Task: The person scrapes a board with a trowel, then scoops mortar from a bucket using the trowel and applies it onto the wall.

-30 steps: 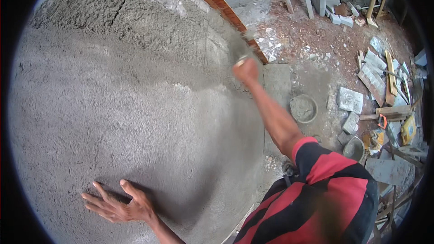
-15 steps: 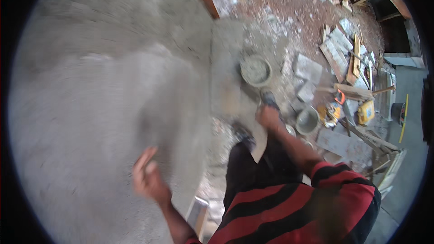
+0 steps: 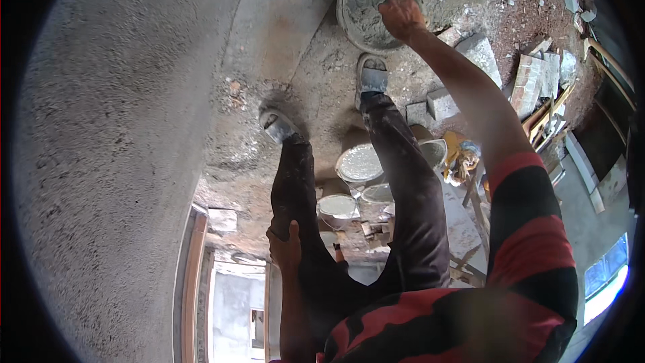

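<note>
My right hand [image 3: 402, 17] reaches over a round tub [image 3: 344, 21] of wet grey mortar [image 3: 366, 7] at the top. Its fingers are closed, the knuckles towards me. What they grip is hidden by the hand and the mortar. Lower down, my left hand [image 3: 285, 249] rests on my left knee, thumb spread from the fingers, with no tool in it. Some of its fingers are out of sight behind the leg. A broad grey plastered surface [image 3: 114, 148] fills the left side.
Several buckets [image 3: 359, 163] with grey contents stand between and behind my legs. Broken blocks [image 3: 478, 54], boards [image 3: 537, 84] and a yellow bag [image 3: 461, 154] lie to the right. A wooden frame [image 3: 196, 282] edges the plastered surface at the lower left. Rubble covers the ground around my sandals.
The view has shifted, bringing the tub larger and higher. My right hand has moved from beside the tub to over its mortar. My left hand has gone from near the plastered surface to my knee.
</note>
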### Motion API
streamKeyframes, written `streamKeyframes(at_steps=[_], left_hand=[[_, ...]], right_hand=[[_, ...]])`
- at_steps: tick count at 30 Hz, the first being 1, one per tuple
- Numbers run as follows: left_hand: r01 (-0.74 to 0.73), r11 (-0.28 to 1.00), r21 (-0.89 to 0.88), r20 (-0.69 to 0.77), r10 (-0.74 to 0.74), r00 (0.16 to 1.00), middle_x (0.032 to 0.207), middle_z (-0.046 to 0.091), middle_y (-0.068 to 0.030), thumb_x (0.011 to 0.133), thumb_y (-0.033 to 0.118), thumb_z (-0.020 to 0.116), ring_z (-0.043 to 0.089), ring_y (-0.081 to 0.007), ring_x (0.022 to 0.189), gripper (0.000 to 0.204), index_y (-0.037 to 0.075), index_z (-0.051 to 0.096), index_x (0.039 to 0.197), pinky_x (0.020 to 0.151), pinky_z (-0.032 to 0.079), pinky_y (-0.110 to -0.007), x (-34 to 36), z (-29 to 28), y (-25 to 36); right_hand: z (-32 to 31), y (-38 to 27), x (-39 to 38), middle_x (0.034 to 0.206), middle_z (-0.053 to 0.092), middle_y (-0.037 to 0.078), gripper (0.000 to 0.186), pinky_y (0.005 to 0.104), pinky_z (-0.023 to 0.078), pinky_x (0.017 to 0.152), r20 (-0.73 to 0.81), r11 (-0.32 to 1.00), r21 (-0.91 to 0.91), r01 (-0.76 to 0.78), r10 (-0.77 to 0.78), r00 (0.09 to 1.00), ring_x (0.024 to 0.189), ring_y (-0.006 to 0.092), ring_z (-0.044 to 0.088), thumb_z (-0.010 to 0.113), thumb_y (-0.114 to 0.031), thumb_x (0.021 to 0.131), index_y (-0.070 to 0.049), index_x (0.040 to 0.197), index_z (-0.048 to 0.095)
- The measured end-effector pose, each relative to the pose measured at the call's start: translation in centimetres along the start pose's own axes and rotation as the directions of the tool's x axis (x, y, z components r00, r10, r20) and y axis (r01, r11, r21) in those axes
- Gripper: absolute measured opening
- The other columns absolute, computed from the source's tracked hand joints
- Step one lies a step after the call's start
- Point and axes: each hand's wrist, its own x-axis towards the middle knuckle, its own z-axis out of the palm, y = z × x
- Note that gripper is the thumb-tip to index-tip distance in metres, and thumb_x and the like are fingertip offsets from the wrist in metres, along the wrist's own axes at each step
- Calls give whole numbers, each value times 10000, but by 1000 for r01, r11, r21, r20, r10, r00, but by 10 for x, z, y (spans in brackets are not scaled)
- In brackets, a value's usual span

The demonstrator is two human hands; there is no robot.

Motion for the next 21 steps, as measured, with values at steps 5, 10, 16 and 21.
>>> streamKeyframes(at_steps=[5,10,16,21], left_hand=[[48,997,60,-16,-47,999,1263,651,-267,851,632,686,613,-478,1198,834,56,463,1412,1025,453,-572,3,20,-10],[30,994,106,-9,-29,1000,1239,664,-242,858,621,677,625,-466,1179,789,54,487,1373,1006,461,-575,7,25,-1],[34,994,102,-35,-31,999,1218,678,-225,868,599,670,648,-455,1135,748,50,513,1351,982,471,-571,10,12,2],[-26,998,62,-39,28,999,1136,709,-222,871,582,672,673,-447,1080,676,35,594,1261,944,487,-565,26,12,23]], right_hand=[[-74,-6,-52,1015,752,137,167,470,615,803,132,991,128,-23,6,991,973,322,748,606,-164,942,-96,978,754],[-115,-18,-14,1051,730,188,177,446,623,717,274,996,-83,-35,56,960,904,237,751,583,-137,1007,-63,1029,742],[-86,-16,-23,1081,725,124,180,399,635,700,269,999,-32,16,-7,963,953,243,740,618,-162,1000,-123,1129,737],[-14,1,-18,959,727,193,208,394,631,702,251,1000,-21,-21,25,968,823,253,739,565,-157,989,-34,1062,716]])
